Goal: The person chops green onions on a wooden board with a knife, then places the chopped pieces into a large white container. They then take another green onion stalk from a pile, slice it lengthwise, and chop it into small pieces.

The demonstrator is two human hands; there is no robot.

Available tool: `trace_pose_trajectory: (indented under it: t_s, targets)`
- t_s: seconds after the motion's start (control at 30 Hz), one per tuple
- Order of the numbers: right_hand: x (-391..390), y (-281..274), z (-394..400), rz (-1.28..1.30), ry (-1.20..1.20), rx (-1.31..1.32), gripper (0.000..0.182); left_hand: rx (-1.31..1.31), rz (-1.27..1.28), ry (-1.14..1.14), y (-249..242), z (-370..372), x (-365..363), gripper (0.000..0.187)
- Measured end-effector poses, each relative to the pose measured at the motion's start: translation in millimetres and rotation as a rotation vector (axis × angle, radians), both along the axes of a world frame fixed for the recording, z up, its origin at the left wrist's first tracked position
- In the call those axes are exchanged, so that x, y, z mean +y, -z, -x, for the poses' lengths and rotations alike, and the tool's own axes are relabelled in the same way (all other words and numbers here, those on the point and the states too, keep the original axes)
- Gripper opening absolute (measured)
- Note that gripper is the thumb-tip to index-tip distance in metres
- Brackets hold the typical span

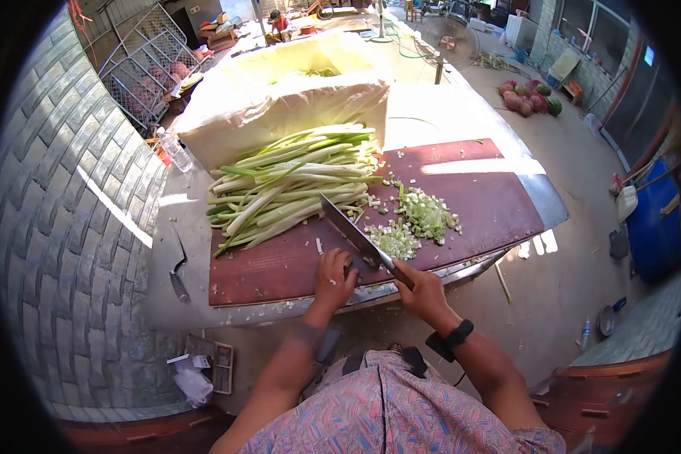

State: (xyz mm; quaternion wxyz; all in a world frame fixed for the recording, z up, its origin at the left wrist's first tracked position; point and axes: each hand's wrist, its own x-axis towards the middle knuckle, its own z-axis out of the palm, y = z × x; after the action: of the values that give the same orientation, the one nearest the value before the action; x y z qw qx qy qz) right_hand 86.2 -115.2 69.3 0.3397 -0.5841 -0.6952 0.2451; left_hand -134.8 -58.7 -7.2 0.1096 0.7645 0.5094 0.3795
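Note:
My right hand is wrapped round the handle of a broad kitchen knife. Its dark blade slants up and left over the red-brown cutting board. At the board's near edge, my left hand has its fingers curled down beside the blade; a small dark patch shows at the fingertips, too small to name. A thick pile of green onions lies on the left of the board, beyond my left hand. Chopped green onion sits in loose heaps right of the blade, with bits scattered around.
A large box lined with pale plastic stands behind the onions. A sickle-like tool and a plastic bottle are on the metal table at left. A brick wall runs close on the left. A fan stands beyond.

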Motion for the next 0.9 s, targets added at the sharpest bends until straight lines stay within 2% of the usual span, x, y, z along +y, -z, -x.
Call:
trace_pose_trajectory:
  t_s: [0.03,0.07,0.13,0.17,0.23,0.3,0.37,0.43,0.47,0.53,0.57,0.63,0.7,0.77,0.9]
  targets:
    - [-3,0,-5,-0.004,-0.004,-0.005,0.045,0.057,0.023,-0.054,-1,-4,-6,0.059]
    - [-7,0,-11,-0.043,0.032,0.070,0.046,0.051,0.020,-0.056,-1,-10,-10,0.059]
    - [-12,-3,-19,-0.091,0.061,0.133,0.048,0.266,0.194,-0.051,-4,-28,-13,0.097]
    - [-13,-6,-24,-0.092,0.106,0.132,0.049,0.253,0.186,-0.055,-6,-38,-10,0.097]
    - [-16,-15,-33,-0.105,0.147,0.116,0.049,0.404,0.328,-0.028,-11,-58,-3,0.106]
    - [-18,-26,-43,-0.024,0.260,0.071,0.048,0.359,0.280,-0.030,-11,-75,11,0.104]
    - [-18,-21,-56,-0.053,0.274,0.077,0.049,0.337,0.346,0.004,-16,-90,30,0.100]
    - [-16,-11,-74,-0.239,0.340,0.054,0.047,0.332,0.343,-0.016,-13,-101,46,0.098]
    - [-17,-2,-86,-0.243,0.331,0.044,0.047,0.344,0.348,-0.033,-10,-106,51,0.096]
    - [-22,12,-109,-0.038,0.427,0.385,0.048,0.280,0.307,-0.046,-7,-105,51,0.095]
    - [-29,13,-119,-0.036,0.423,0.382,0.048,0.227,0.265,-0.054,-5,-102,50,0.094]
    - [-45,1,-130,0.162,0.555,0.751,0.050,0.187,0.243,-0.081,-1,-98,44,0.098]
    - [-57,16,-150,0.189,0.577,0.747,0.050,0.161,0.271,-0.097,-2,-97,36,0.104]
    - [-64,22,-159,0.288,0.682,0.849,0.051,0.194,0.288,-0.113,-5,-103,35,0.105]
    - [-64,37,-153,0.325,0.692,1.021,0.052,0.227,0.318,-0.149,-9,-124,38,0.107]
